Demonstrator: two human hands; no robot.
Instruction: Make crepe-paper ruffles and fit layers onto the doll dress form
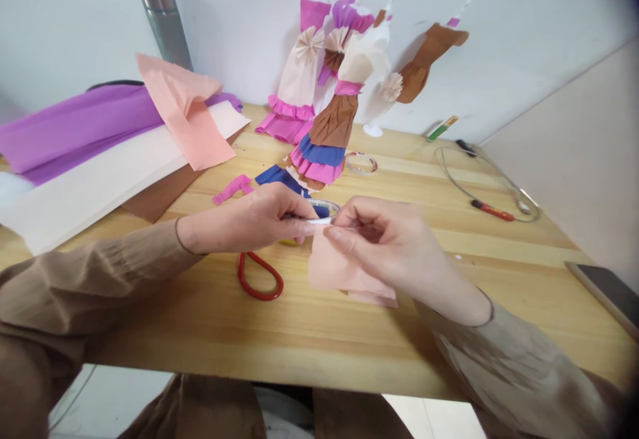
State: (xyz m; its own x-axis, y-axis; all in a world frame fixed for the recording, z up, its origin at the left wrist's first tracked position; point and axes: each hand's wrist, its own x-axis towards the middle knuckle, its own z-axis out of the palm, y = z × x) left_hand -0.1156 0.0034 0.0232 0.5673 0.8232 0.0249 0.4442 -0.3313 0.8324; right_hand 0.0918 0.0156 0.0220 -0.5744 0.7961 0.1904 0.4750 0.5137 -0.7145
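My left hand (264, 216) is closed, its thumb and forefinger pinching the end of a narrow white strip (322, 221) that looks like tape. My right hand (389, 233) pinches the top edge of a piece of peach crepe paper (334, 263), which hangs over the table. The strip runs along that edge between both hands. Just behind the fingers shows a clear tape roll (332, 205); whether a hand touches it I cannot tell. A red looped handle (260, 278), apparently of scissors, lies below my left hand, its other parts hidden.
Several small paper dresses (329, 123) on stands line the wall. Crepe paper sheets (90, 159) are piled at left, near a grey bottle (162, 16). Blue scraps (279, 176) and a bangle-like ring (361, 162) lie behind my hands. A red-handled tool (492, 210), cable and phone (606, 292) are at right.
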